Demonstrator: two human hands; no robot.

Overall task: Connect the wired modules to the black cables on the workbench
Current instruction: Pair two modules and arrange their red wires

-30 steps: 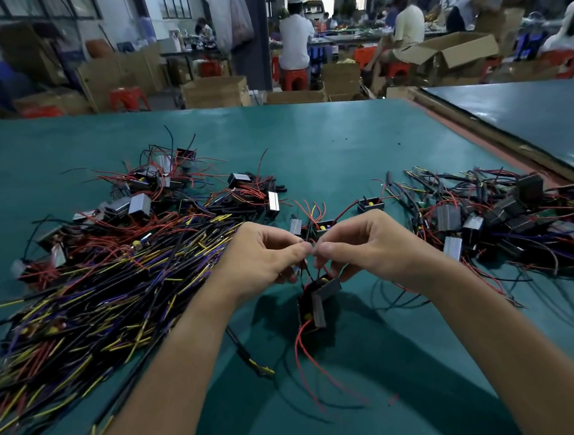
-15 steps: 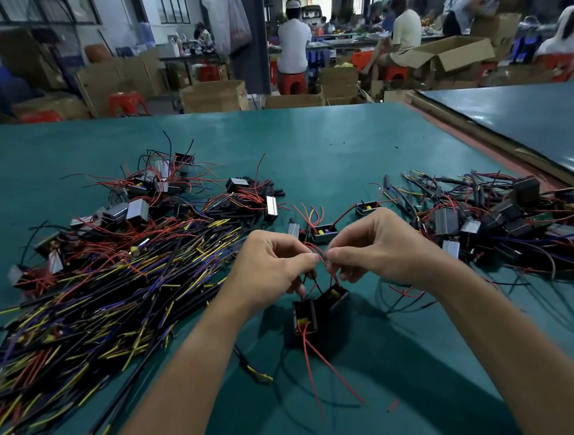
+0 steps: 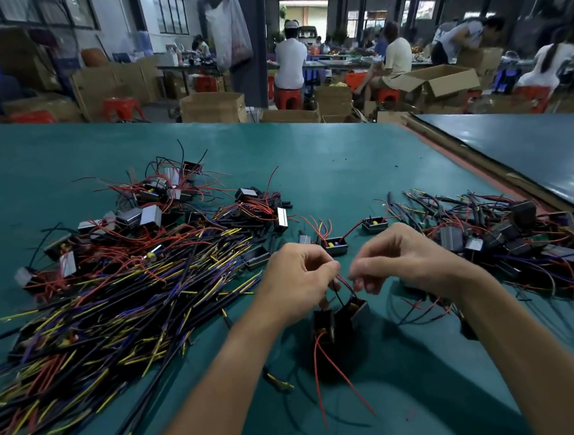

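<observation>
Parted now, left hand [image 3: 298,285] still pinches the module's [image 3: 341,319] wires [image 3: 344,281]; right hand [image 3: 402,256], loosely curled, seems empty, so the joint is probably made.

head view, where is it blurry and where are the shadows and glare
Head view: right hand motion-blurred at the fingertips, left hand, pinching the thin red and black wires, sharper; head view: background workshop smeared; head view: forearm shadows darken the green workbench around the small black module; head view: pale glare on the neighbouring dark table.
</observation>
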